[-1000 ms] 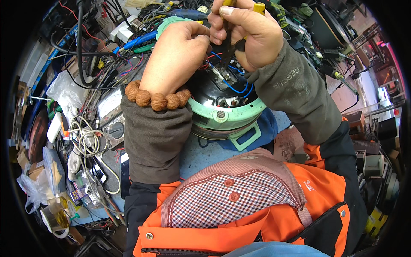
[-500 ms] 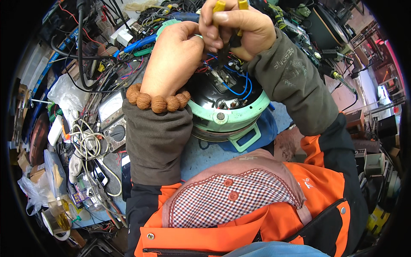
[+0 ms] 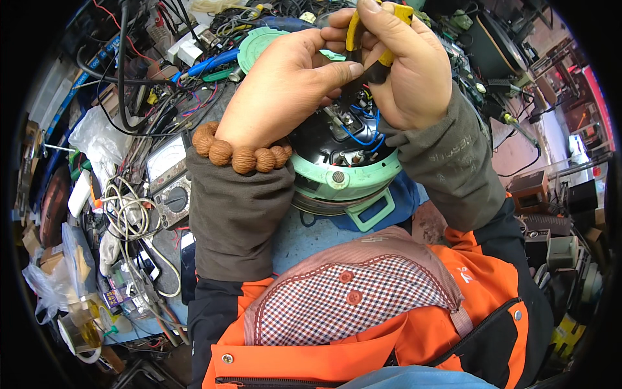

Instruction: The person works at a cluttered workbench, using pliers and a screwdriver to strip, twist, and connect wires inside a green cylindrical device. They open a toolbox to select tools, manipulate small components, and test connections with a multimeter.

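Note:
My right hand (image 3: 418,81) is closed round yellow-handled pliers (image 3: 355,32), their dark jaws pointing down. Beside the jaws, my left hand (image 3: 285,81) has its thumb pressed in against its fingers, touching the dark part of the tool; whatever it pinches is hidden. Below both hands stands a round pale-green appliance (image 3: 337,185) with its wiring side up. Its glossy black metal (image 3: 317,139) carries terminals, and a blue wire (image 3: 358,139) loops across it. My left wrist wears a bracelet of large brown beads (image 3: 243,159).
A round green cover (image 3: 258,48) lies behind my left hand. To the left are an analog multimeter (image 3: 172,175), a coiled pale cable (image 3: 126,207) and a clear plastic bag (image 3: 100,139). Tangled cables (image 3: 259,16) crowd the bench's far side. A blue cloth (image 3: 405,194) lies under the appliance.
My right hand has moved right and turned, tilting the pliers so their handles show wider. My left thumb has come out toward the jaws. More of the green cover shows.

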The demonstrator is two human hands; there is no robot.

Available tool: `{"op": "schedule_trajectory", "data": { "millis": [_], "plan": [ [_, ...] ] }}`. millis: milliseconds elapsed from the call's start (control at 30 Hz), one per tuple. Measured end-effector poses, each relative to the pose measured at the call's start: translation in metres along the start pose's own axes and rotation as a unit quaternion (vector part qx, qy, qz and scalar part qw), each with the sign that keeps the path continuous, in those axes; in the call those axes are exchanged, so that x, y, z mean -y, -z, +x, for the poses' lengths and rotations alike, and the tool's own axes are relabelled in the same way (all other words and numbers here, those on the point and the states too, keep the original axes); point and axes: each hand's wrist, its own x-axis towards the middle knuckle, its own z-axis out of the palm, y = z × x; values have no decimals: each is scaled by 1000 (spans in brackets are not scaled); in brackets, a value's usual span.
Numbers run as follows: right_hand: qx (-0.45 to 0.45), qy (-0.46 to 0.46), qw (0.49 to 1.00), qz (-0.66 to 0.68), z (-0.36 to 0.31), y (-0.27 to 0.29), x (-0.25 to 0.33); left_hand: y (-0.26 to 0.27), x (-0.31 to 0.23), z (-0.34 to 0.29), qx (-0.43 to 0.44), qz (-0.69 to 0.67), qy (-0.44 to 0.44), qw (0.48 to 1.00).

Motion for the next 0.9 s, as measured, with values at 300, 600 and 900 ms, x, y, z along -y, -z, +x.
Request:
{"op": "schedule_trajectory", "data": {
  "millis": [300,600,900],
  "plan": [
    [6,105,988,-110,-7,-1,-13,0,1,2,-12,21,-4,1000],
    [36,146,974,-172,-11,1,-20,0,18,7,-20,42,-52,998],
    [60,186,969,-153,-13,-4,-21,-1,22,9,-20,33,-70,997]
  ]
}}
